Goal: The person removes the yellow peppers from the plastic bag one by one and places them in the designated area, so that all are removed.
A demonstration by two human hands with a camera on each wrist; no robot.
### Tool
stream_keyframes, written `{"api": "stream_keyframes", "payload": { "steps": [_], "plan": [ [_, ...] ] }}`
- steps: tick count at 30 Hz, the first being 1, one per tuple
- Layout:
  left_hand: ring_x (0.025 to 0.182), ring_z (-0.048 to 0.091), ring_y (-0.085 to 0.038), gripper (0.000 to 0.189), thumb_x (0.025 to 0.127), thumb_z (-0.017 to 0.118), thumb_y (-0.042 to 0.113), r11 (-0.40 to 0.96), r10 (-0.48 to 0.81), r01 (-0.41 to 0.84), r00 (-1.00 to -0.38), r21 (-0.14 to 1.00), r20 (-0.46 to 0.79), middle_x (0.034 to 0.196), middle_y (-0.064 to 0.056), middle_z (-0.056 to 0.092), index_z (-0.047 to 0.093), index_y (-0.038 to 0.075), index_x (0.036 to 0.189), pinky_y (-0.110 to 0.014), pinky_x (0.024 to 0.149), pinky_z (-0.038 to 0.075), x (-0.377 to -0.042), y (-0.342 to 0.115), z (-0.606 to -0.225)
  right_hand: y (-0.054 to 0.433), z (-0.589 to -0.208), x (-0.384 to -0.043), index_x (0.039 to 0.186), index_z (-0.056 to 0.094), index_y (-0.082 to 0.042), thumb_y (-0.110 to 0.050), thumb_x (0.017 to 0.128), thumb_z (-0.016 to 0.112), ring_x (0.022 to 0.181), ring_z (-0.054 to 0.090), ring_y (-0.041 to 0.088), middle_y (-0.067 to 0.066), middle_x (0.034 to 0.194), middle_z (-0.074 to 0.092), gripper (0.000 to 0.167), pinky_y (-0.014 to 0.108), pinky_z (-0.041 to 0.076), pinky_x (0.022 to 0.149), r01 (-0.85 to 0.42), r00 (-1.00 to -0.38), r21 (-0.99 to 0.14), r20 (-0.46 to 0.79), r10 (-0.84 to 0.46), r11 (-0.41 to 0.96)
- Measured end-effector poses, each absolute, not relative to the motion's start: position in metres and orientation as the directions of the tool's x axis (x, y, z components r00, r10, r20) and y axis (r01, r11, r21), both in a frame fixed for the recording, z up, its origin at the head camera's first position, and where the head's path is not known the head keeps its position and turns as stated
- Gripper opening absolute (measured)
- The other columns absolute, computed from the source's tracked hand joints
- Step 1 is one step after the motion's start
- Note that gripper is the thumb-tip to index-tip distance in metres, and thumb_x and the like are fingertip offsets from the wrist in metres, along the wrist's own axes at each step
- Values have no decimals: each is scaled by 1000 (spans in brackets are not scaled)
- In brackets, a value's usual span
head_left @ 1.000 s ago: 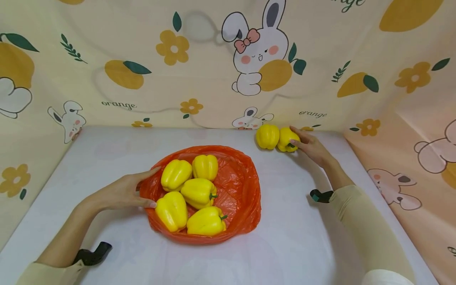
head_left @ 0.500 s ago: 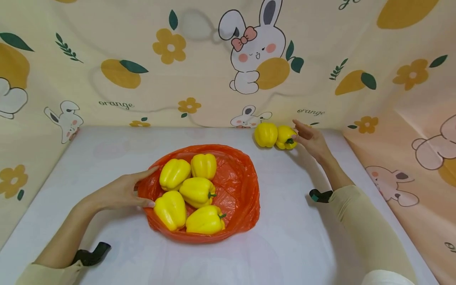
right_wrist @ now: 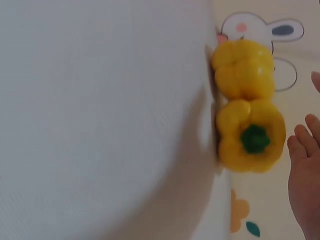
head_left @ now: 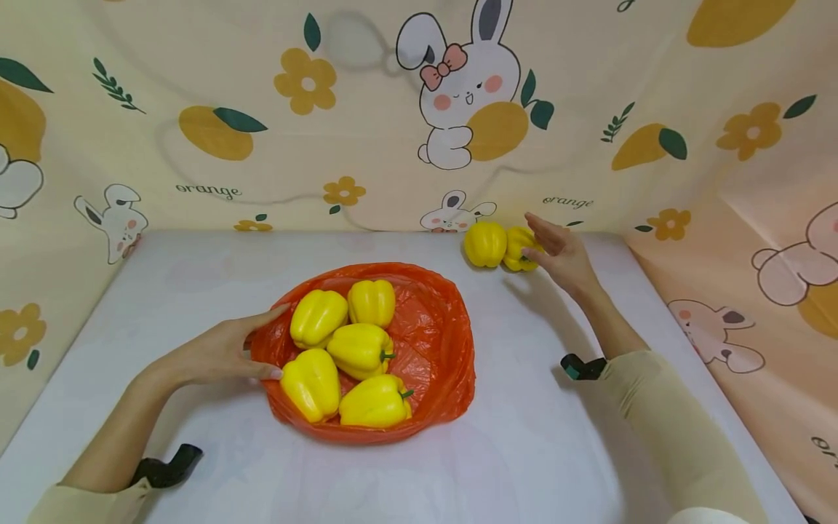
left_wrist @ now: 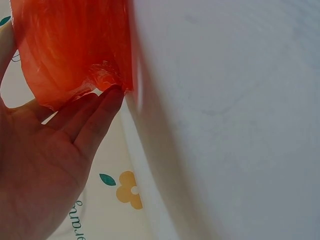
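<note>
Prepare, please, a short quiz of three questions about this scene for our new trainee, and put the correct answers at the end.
1. How many yellow peppers are outside the red bag?
2. True or false: the right hand is gripping one of the yellow peppers.
3. Choose one. The left hand is touching:
a) the right sleeve
b) the side of the red bag
c) the back cloth

Key:
1. Two, side by side.
2. False; it holds nothing.
3. b
</note>
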State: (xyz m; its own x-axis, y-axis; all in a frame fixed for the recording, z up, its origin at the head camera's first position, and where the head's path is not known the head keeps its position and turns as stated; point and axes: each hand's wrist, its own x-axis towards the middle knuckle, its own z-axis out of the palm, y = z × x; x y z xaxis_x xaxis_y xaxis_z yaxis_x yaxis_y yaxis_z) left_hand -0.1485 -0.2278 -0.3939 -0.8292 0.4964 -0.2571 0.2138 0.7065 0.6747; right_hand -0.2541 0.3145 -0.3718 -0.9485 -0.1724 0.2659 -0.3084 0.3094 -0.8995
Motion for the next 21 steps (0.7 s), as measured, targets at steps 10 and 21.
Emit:
{"api": "stream_keyframes", "payload": {
  "steps": [10, 21],
  "plan": [
    [134, 41, -43, 106, 77, 82, 48, 696, 495, 212, -834, 686, -244, 152, -23, 40, 25, 7, 157, -60, 102, 44, -148, -228, -395, 298, -390, -254, 149, 42, -3, 5, 90, 68, 140, 41, 34, 18, 153, 42, 66, 42, 33, 115, -343, -929, -895, 279, -243, 285],
    [134, 41, -44, 107, 77, 82, 48, 689, 496, 203, -832, 696, -248, 152, -24, 39, 25, 8, 158, -59, 102, 44, -148, -229, -396, 267, -377, -236, 146, 43, 4, 10, 89, 66, 137, 42, 39, 22, 151, 43, 62, 53, 33, 111, -327, -913, -907, 232, -335, 264]
  ]
}}
